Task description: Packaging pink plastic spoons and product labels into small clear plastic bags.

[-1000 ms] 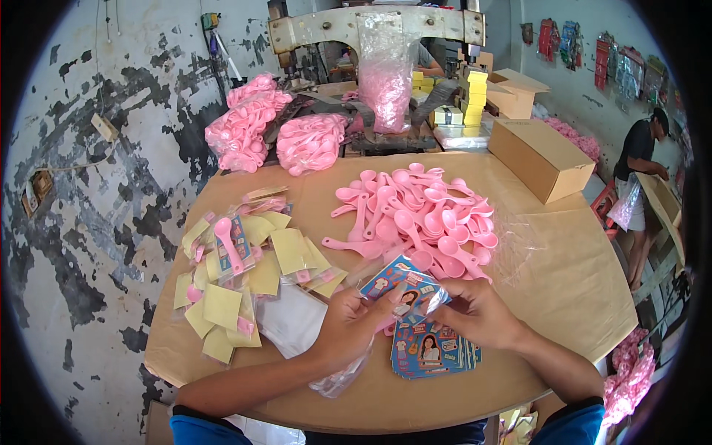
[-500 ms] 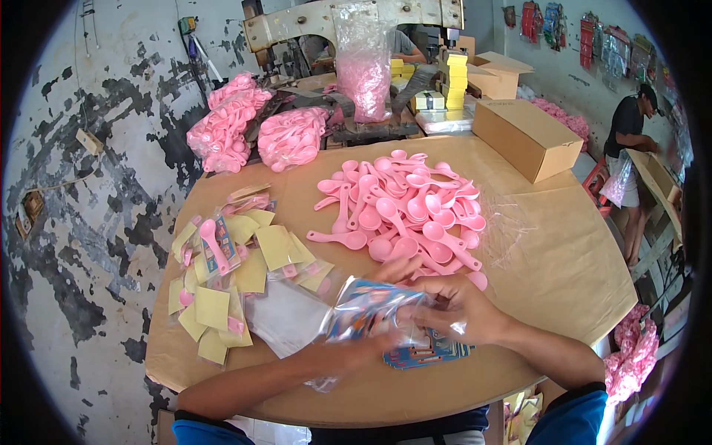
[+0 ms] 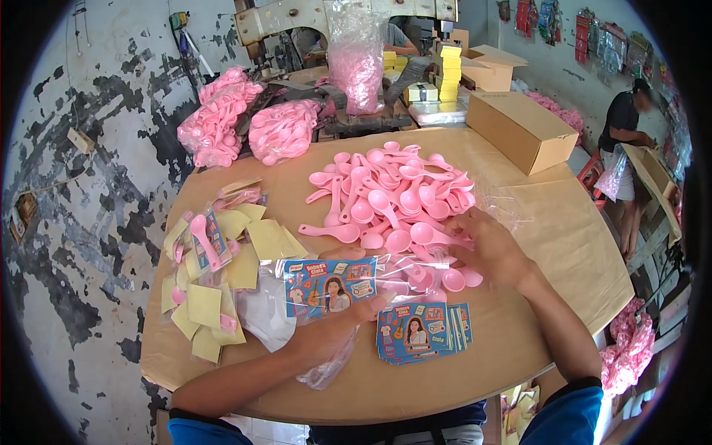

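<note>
My left hand (image 3: 347, 317) is closed on a clear plastic bag (image 3: 434, 261) with a blue printed card (image 3: 305, 285) inside. The thumb presses on the front, and the other fingers are mostly hidden behind it. The bag's see-through end stretches right, over some pink spoons. My right hand (image 3: 486, 246) is at the near right edge of the pink plastic spoon pile (image 3: 404, 194), its thumb and fingers apart around a spoon handle. Below the held bag lies a stack of blue printed cards (image 3: 415, 335), slightly fanned to the right. Empty clear bags (image 3: 263, 315) lie left of my left hand.
Filled packets with yellowish backs (image 3: 204, 305) and pink spoons are heaped at the left. Farther back are bulging bags of spoons (image 3: 283, 132), a metal machine (image 3: 285, 21), yellow stacks (image 3: 449, 73) and a cardboard box (image 3: 523, 133). Another person (image 3: 621, 122) stands at the far right.
The right hand has left the card and bag and moved up and right to the spoon pile. The left hand now holds the bag flat, with the card inside facing up.
</note>
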The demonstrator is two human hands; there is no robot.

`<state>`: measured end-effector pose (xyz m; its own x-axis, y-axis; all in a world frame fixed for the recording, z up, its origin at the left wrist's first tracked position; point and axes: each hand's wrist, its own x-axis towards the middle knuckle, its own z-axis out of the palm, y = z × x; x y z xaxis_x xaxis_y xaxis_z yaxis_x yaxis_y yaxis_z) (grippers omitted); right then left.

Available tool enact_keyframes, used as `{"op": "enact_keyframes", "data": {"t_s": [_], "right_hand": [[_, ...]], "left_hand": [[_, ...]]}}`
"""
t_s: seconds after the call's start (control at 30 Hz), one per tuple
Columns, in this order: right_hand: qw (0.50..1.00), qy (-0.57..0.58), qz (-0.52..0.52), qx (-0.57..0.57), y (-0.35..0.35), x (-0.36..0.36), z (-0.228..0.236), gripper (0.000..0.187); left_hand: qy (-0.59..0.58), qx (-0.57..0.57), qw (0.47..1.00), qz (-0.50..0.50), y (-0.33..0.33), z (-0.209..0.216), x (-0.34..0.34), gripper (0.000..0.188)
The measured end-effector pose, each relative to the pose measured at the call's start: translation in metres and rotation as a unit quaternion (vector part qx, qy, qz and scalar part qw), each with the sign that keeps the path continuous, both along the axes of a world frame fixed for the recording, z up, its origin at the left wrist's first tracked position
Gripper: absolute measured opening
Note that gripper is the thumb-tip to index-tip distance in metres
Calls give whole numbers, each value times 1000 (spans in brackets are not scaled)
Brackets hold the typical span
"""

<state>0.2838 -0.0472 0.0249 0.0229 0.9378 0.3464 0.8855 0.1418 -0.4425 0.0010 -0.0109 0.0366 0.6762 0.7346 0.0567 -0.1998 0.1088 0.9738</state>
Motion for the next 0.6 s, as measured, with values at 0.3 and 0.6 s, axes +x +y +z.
{"op": "enact_keyframes", "data": {"t_s": [0.3,0.6], "right_hand": [[957,246,133,-78,-26,14,63,15],[934,277,199,-106,-36,-43,60,15]], "left_hand": [[-48,-31,996,-74,9,-17,-6,59],[-103,17,994,-40,12,-29,-3,77]]}}
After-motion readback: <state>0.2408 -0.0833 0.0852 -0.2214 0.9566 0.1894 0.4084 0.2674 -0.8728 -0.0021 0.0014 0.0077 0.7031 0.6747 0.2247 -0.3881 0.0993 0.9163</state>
